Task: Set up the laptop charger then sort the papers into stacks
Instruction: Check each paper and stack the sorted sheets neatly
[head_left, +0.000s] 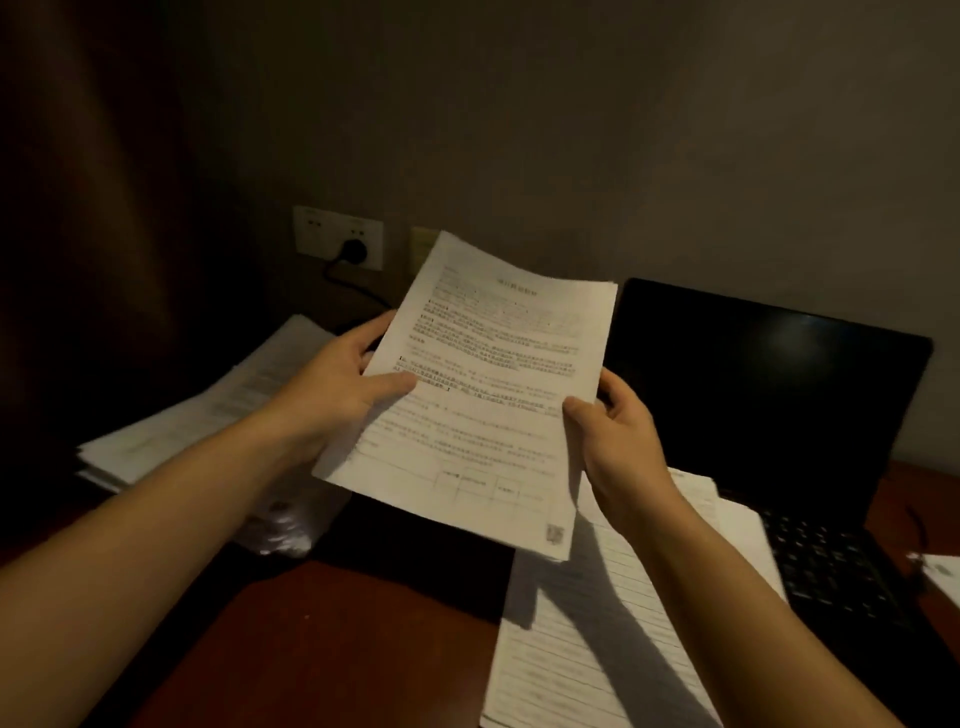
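Over the tabletop (337, 649) middle, left grip (332, 384) and right grip (618, 431) pinch the sheaf (483, 395) by its side edges. Check the header, then lay it square on the matching pile: left stack (208, 410) at the left edge or front stack (597, 623) at the front edge.

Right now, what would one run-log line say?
step: sorting | left hand: holds papers | right hand: holds papers | plug: in wall socket | laptop: open, screen dark

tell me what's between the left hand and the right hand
The printed papers, gripped by the left hand and right hand at opposite edges, in the head view.
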